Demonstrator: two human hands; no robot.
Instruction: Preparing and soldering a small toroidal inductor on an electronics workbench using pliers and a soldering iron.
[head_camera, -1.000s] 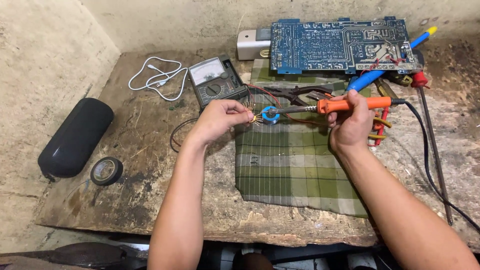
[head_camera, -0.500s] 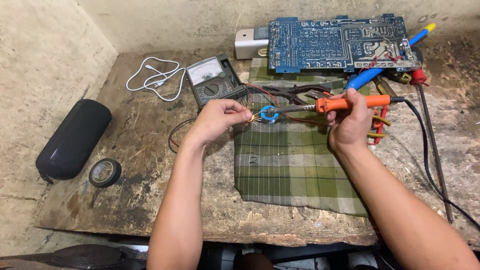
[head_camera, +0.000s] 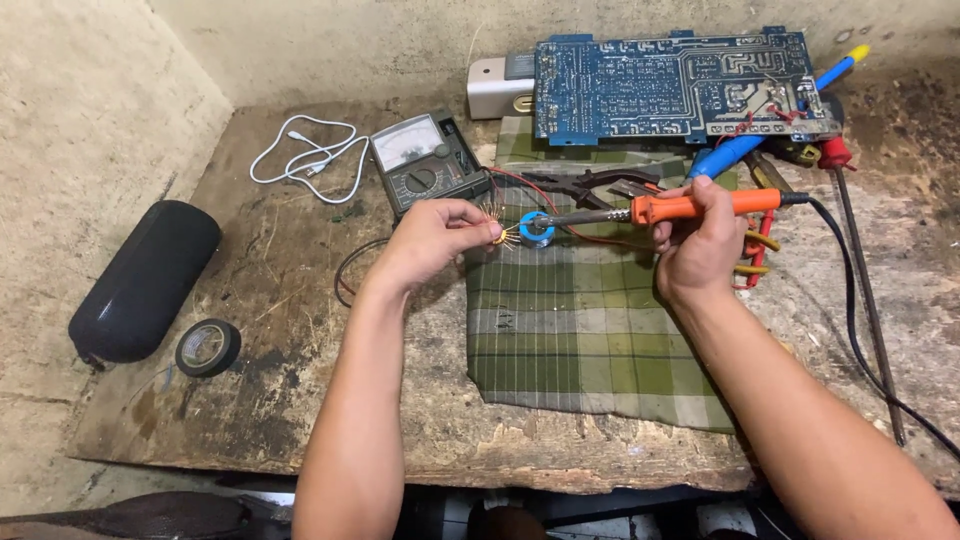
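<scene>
My right hand (head_camera: 700, 245) grips the orange-handled soldering iron (head_camera: 690, 207), its metal tip meeting a small round blue coil (head_camera: 536, 227) with bristling copper leads, pinched by my left hand (head_camera: 435, 240) above checked green cloth (head_camera: 590, 330) on the rough wooden counter (head_camera: 270, 380).

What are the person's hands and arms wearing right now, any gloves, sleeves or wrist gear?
Nothing shows on either: the left hand and right hand are bare, without gloves, rings or watch. Both forearms are uncovered to the frame's bottom edge; no sleeve in view.
</scene>
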